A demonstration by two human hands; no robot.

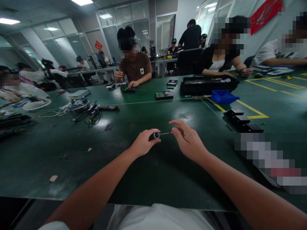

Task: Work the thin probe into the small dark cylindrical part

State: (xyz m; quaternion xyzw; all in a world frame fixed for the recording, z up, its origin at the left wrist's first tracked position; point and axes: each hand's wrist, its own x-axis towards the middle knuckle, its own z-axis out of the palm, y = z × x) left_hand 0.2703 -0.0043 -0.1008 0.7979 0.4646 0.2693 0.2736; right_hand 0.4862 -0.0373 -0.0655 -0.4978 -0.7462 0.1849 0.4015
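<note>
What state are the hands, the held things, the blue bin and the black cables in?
Left hand: closed around the dark cylinder.
Right hand: holding the screwdriver, index finger extended.
Dark cylinder: held, round end facing the camera.
Screwdriver: shaft toward cylinder; tip contact unclear.
Blue bin: upright, open-topped.
Black cables: loosely tangled.

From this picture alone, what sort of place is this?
Probably an electronics workshop: a circuit board and bundled cables lie on the green workbench, and the right hand holds a screwdriver.
</note>
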